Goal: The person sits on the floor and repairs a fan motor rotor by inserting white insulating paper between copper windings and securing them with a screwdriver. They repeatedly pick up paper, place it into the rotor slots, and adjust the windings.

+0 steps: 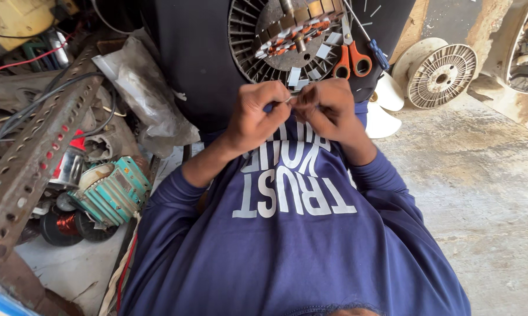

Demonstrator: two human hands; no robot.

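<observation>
My left hand (257, 111) and my right hand (328, 108) meet in front of my chest. Their fingertips pinch a small thin white strip (290, 99) between them; it is too small to tell more. Just beyond the hands a round motor stator (287, 35) with copper windings and several white paper slips lies on a dark surface. Orange-handled scissors (352, 58) and a blue-handled screwdriver (376, 51) rest on its right side.
A rusty perforated angle bar (39, 146) runs along the left over wires, a teal motor part (113, 190), a copper wire spool (65, 223) and a crumpled plastic bag (144, 93). A ribbed white disc (442, 75) and white fan blades (384, 108) lie on the concrete floor (480, 193) at right.
</observation>
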